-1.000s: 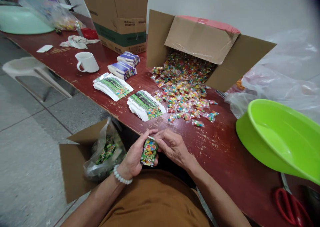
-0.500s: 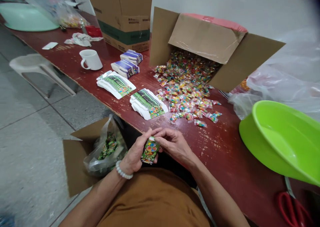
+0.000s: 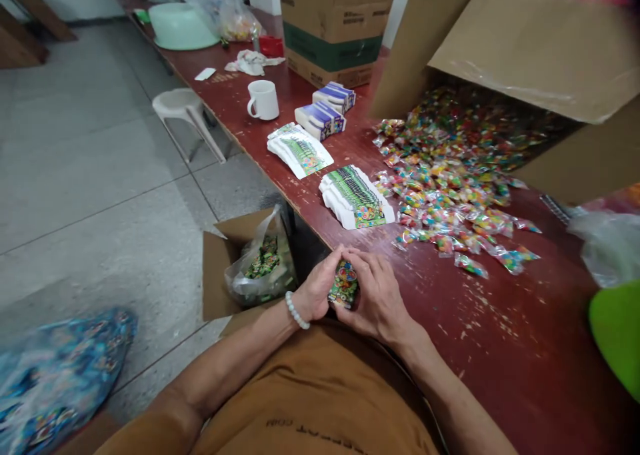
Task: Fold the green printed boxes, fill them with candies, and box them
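Observation:
Between my two hands, near the table's front edge, is a small green printed candy box [image 3: 344, 284]. My left hand [image 3: 320, 288] grips its left side, a beaded bracelet on the wrist. Curled round the top and right side of the box is my right hand [image 3: 375, 291], fingertips at its upper end. Just beyond lies a fanned stack of flat green-and-white cartons [image 3: 357, 198], with a second stack [image 3: 300, 149] behind it. Wrapped candies [image 3: 450, 201] spread over the table from a tipped cardboard box [image 3: 530, 48].
Below the table edge, left, an open cardboard box [image 3: 219, 275] holds a plastic bag [image 3: 260, 275] of green packets. A white mug [image 3: 263, 100], purple-white packs [image 3: 320, 120] and a tall carton [image 3: 333, 35] stand further back. A green basin [image 3: 617, 335] is at right, a stool [image 3: 183, 101] at left.
The view has turned left, so the scene sits further right. My right hand has moved from the box's top flap to wrap round its top and right side.

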`<state>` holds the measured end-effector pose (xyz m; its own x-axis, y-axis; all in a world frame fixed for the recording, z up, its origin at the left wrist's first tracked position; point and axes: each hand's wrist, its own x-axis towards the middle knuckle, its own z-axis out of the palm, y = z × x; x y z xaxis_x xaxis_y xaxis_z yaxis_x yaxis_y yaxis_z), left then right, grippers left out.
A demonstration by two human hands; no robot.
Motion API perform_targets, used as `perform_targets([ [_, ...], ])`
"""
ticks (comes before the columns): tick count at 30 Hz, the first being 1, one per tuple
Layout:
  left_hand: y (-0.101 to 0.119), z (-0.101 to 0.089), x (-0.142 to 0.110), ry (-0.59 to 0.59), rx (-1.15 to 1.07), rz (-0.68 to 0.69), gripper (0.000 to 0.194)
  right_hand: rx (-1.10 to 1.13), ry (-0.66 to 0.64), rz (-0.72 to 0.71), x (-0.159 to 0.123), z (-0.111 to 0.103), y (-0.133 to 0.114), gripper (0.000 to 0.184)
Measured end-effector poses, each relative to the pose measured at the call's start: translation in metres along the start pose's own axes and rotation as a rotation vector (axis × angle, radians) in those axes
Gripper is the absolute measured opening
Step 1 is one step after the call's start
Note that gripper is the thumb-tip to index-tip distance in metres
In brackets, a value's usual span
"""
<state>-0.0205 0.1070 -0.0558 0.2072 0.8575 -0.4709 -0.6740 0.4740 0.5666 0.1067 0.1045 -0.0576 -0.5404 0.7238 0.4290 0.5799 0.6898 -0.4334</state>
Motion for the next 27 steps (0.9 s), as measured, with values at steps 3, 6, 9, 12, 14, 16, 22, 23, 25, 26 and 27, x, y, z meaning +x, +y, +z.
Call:
perform_targets([
  [3,0.012,-0.029,-0.004,0.063,0.21,0.055,0.045,0.133,-0.07,0.01,0.005,0.002,0.001,0.088],
  [6,0.041,-0.077,-0.007,0.326,0.701,0.349,0.052,0.143,0.002,0.087,0.012,-0.008,0.018,0.08],
  [9,0.07,-0.115,-0.003,0.559,1.025,0.516,0.055,0.046,0.189,0.228,0.023,-0.021,0.056,0.05],
  [12,0.08,-0.11,0.012,0.559,1.38,0.763,0.053,-0.078,0.219,0.353,0.042,-0.026,0.095,0.042],
  [14,0.076,-0.083,0.027,0.476,1.644,0.961,0.049,-0.23,0.177,0.448,0.055,-0.024,0.11,0.048],
  [16,0.068,-0.049,0.046,0.408,1.848,1.047,0.048,-0.396,0.105,0.58,0.065,-0.018,0.116,0.058],
  [22,0.058,-0.006,0.094,0.362,2.131,0.979,0.055,-0.472,0.055,0.747,0.068,0.003,0.114,0.054],
  [23,0.057,-0.008,0.098,0.37,2.137,0.97,0.056,-0.443,0.104,0.759,0.067,0.006,0.114,0.052],
  [25,0.056,-0.011,0.1,0.378,2.143,0.956,0.056,-0.296,0.255,0.78,0.066,0.008,0.115,0.05],
  [26,0.056,-0.012,0.099,0.379,2.14,0.953,0.056,-0.163,0.341,0.787,0.065,0.008,0.115,0.048],
  [27,0.057,-0.012,0.096,0.374,2.129,0.956,0.057,-0.012,0.415,0.789,0.065,0.007,0.115,0.044],
])
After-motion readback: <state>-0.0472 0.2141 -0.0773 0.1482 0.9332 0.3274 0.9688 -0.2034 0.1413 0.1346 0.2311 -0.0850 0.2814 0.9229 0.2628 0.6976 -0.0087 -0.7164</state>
